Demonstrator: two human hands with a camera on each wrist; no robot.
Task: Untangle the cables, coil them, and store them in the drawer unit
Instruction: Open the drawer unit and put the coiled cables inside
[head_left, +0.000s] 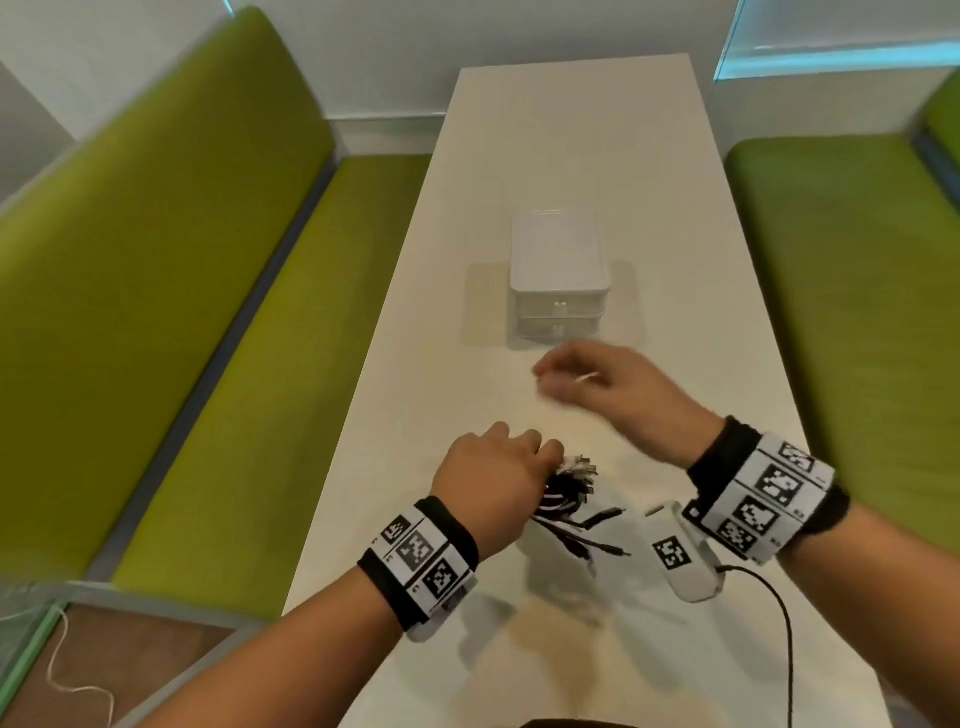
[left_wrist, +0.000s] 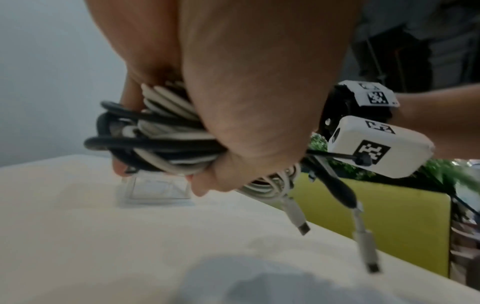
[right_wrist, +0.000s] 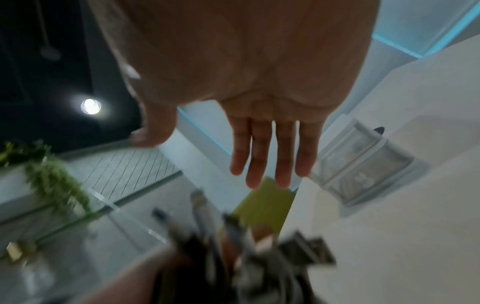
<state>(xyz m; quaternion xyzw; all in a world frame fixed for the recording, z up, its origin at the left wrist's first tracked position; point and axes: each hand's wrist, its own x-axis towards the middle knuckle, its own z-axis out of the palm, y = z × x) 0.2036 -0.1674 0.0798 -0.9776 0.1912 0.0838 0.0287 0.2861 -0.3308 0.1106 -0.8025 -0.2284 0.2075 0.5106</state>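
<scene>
Both hands hang above the long white desk (head_left: 571, 156): the left hand (head_left: 493, 483) is the closed grip, fingers wrapped round a tangled bundle of black and white cables (left_wrist: 161, 135) whose plug ends dangle free beside it. The right hand (head_left: 602, 384) is empty with fingers straight, between that bundle and the small white plastic drawer unit (head_left: 558, 280) farther along the desk.

A café-like booth: green padded benches (head_left: 171, 291) flank a long white table (head_left: 566, 145) (glass partitions behind)

Bunched black-and-white cables (left_wrist: 166, 142); shut drawer unit (head_left: 558, 280)
</scene>
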